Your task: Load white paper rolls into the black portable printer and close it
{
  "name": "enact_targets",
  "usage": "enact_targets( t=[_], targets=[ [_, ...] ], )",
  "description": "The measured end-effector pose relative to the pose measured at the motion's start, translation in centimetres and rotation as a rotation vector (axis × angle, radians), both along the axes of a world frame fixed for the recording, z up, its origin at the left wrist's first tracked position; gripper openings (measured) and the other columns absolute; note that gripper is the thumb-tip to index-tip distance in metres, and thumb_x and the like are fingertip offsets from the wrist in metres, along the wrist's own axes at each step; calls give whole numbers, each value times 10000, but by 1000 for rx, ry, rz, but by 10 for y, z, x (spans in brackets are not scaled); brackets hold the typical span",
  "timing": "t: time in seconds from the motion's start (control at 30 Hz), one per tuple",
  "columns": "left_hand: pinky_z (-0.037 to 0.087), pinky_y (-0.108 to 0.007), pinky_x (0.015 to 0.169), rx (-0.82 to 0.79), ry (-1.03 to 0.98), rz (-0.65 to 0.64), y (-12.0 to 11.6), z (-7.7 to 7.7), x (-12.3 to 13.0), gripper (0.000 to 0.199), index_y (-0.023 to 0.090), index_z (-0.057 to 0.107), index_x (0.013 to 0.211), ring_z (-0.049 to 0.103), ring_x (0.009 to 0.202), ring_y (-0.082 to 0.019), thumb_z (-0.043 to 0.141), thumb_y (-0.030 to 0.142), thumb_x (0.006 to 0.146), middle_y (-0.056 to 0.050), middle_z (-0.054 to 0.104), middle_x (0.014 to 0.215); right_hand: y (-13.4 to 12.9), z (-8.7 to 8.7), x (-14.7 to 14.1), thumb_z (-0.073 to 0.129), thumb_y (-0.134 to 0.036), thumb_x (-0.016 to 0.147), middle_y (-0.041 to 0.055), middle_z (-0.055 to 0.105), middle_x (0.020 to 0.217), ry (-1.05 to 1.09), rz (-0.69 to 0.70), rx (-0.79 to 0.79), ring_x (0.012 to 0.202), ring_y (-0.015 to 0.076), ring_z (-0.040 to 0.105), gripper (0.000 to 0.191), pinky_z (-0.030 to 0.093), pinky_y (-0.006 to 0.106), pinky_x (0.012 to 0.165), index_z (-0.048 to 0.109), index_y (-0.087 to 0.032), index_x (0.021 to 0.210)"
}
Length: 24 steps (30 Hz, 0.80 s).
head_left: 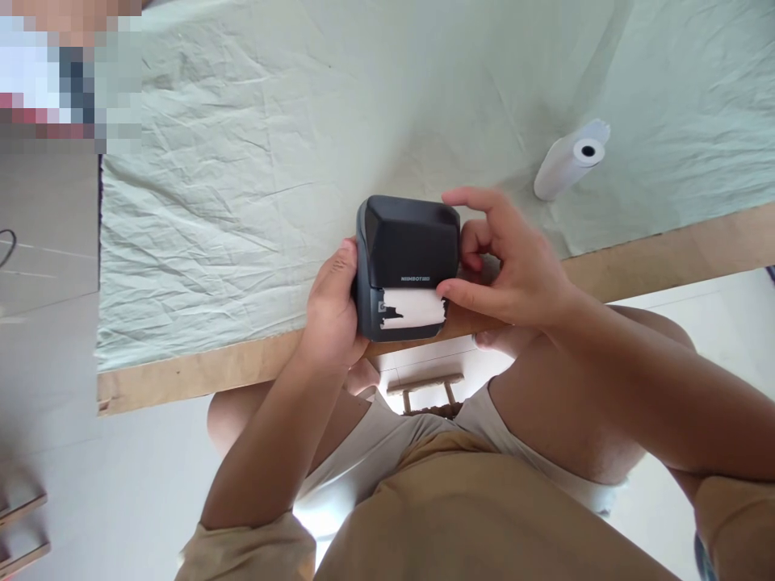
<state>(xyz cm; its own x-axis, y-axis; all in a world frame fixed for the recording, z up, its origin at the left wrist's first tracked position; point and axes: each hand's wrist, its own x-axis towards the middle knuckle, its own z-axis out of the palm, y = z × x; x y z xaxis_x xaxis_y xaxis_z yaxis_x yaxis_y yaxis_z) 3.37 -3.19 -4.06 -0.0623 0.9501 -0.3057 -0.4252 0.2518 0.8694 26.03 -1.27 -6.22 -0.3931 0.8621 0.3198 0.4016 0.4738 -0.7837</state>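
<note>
A dark label printer [412,242] marked NIIMBOT is held over the table's front edge, its closed lid facing up. A strip of white paper [417,309] with ragged edges lies across its front part. My left hand [334,303] is closed round the printer's left side, thumb on the edge and the other fingers hidden beneath. At the right side, my right hand [505,258] spans the lid: the index finger touches the top corner, the thumb rests by the paper's upper right, and the other fingers curl against the side.
A white paper roll [569,161] stands on the pale green cloth [254,161] to the right. The wooden table edge [199,367] runs in front of my knees. Under it shows a small wooden stool or rack [427,386]. A blurred-out patch covers the top left.
</note>
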Motion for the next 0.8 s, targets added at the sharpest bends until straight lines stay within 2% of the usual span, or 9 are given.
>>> enact_targets(
  t=[0.07, 0.13, 0.33, 0.47, 0.53, 0.63, 0.7, 0.8],
  targets=[
    [729, -447, 939, -34, -7, -14, 1, 1, 2, 354, 254, 794, 866, 862, 1118, -335, 856, 593, 949, -29, 807, 814, 0, 2, -2, 726, -564, 1035, -76, 621, 653, 29, -63, 16, 553, 191, 596, 576, 603, 394, 616, 592, -369, 1560],
    [734, -463, 961, -43, -10, -19, 1, 2, 3, 344, 256, 800, 891, 856, 1169, -354, 872, 591, 926, -30, 821, 835, 0, 6, -5, 679, -543, 1074, -85, 599, 604, 58, -98, 40, 522, 179, 582, 458, 608, 393, 627, 647, -352, 1489],
    [746, -435, 960, -3, -30, -24, 0, 1, 3, 335, 249, 788, 901, 872, 1161, -334, 868, 571, 949, -15, 829, 837, 5, 16, -10, 870, -562, 932, -95, 620, 630, -82, -51, 154, 540, 151, 587, 562, 569, 339, 573, 698, -336, 1416],
    [746, -407, 955, -19, -45, -40, 2, 0, 3, 393, 242, 787, 943, 890, 1111, -307, 828, 631, 982, -15, 842, 838, -1, 16, -19, 734, -529, 1062, -89, 581, 556, -137, -147, 281, 534, 152, 601, 309, 522, 321, 554, 756, -336, 1303],
    [741, -399, 958, -43, -24, -37, 2, 0, 3, 464, 240, 776, 940, 894, 1084, -295, 784, 701, 999, -22, 845, 838, -4, 19, -27, 642, -484, 1132, -92, 539, 519, -42, -251, 381, 489, 142, 578, 222, 508, 311, 531, 758, -329, 1240],
    [741, -401, 935, -78, 11, -18, 3, 1, 4, 531, 233, 767, 940, 893, 1018, -282, 793, 763, 966, -30, 851, 869, -5, 28, -36, 634, -440, 1150, -91, 616, 617, 179, -396, 461, 503, 128, 643, 146, 473, 284, 473, 723, -328, 1181],
    [740, -404, 925, -76, 20, -5, 3, 0, 4, 542, 230, 770, 949, 888, 983, -274, 822, 768, 937, -26, 848, 883, -2, 33, -38, 688, -389, 1116, -69, 736, 805, 270, -426, 432, 634, 142, 757, 65, 471, 276, 461, 694, -325, 1117],
    [736, -412, 945, -67, 17, -16, 4, -1, 4, 513, 232, 782, 962, 884, 1009, -281, 820, 743, 949, -32, 850, 904, 3, 35, -39, 693, -346, 1076, -40, 799, 953, 168, -417, 399, 725, 162, 763, 55, 493, 305, 518, 676, -313, 1036]
  ],
)
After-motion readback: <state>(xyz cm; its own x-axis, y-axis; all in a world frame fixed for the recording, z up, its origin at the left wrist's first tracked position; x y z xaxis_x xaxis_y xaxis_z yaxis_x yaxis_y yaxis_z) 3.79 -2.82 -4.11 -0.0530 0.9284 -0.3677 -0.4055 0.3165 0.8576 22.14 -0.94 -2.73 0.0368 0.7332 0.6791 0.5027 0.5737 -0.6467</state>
